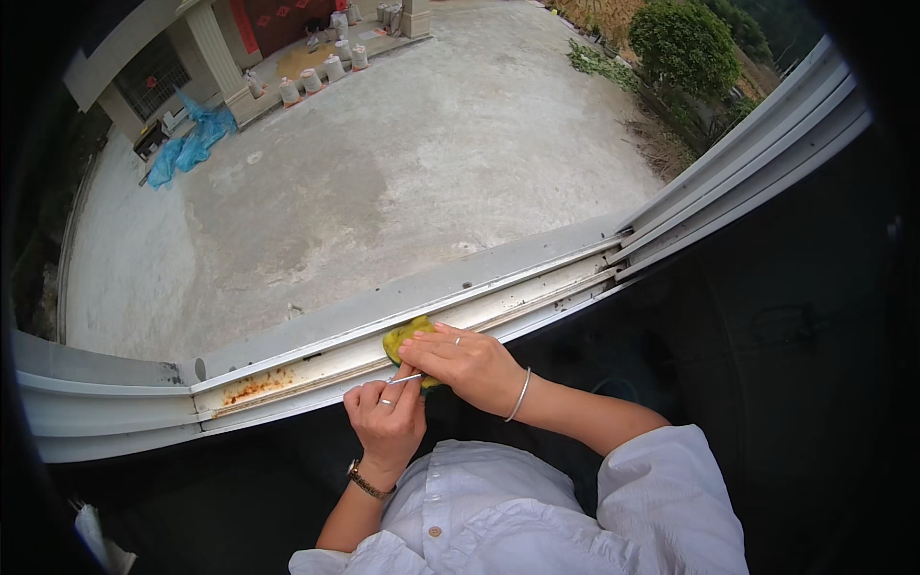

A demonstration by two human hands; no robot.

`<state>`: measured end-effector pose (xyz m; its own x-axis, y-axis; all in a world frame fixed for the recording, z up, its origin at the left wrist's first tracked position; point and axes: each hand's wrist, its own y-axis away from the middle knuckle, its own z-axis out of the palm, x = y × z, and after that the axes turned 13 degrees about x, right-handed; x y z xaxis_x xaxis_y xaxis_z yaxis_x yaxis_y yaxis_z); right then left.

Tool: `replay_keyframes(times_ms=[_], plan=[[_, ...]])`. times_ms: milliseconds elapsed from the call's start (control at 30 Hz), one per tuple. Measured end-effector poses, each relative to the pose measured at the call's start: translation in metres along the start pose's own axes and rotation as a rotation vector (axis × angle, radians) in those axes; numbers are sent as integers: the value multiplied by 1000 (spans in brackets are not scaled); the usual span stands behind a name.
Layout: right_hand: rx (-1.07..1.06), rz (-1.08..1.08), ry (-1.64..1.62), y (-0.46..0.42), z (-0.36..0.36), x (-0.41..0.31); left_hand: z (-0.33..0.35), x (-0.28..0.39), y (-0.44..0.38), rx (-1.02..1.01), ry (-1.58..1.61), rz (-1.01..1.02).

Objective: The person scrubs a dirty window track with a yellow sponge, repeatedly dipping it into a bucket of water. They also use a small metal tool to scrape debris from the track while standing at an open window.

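Observation:
A yellow sponge point(404, 338) with a dark green underside lies across the channels of a white metal window track point(503, 300). My right hand point(467, 363) presses on it from above, fingers spread over its near part. Just below, my left hand point(388, 417) grips a thin metal rod point(405, 379), whose far end goes under the right hand and sponge. What kind of tool the rod is cannot be told. Rust-brown stains point(257, 386) mark the track's left end. Dark specks of dirt point(568, 298) dot its right part.
White window frame sides point(740, 158) rise at right and left. Beyond the grey outer ledge point(431, 277) lies a concrete yard point(431, 158), well below. Several filled sacks point(311, 80), crumpled blue plastic sheeting point(194, 140) and a round green bush point(683, 47) stand outside.

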<state>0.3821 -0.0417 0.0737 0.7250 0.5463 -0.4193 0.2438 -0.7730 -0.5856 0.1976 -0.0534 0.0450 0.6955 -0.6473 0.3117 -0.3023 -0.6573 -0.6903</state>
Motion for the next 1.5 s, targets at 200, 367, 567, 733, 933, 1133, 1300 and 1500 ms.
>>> replay_keyframes(times_ms=[200, 367, 567, 733, 933, 1133, 1300, 1500], plan=[[148, 243, 337, 60, -98, 59, 103, 88, -53, -22, 190, 273], [283, 404, 539, 91, -133, 90, 154, 142, -88, -83, 319, 394], [276, 367, 465, 89, -116, 70, 131, 121, -78, -139, 303, 369], [349, 486, 488, 83, -124, 86, 152, 138, -99, -74, 309, 400], [311, 388, 341, 73, -94, 53, 102, 99, -81, -168, 218, 381], [383, 493, -174, 44, -77, 32, 42, 37, -88, -213, 371, -4], [355, 711, 141, 56, -114, 35, 17, 6, -91, 99, 211, -92], [312, 754, 216, 94, -130, 30, 19, 1, -78, -130, -110, 91]])
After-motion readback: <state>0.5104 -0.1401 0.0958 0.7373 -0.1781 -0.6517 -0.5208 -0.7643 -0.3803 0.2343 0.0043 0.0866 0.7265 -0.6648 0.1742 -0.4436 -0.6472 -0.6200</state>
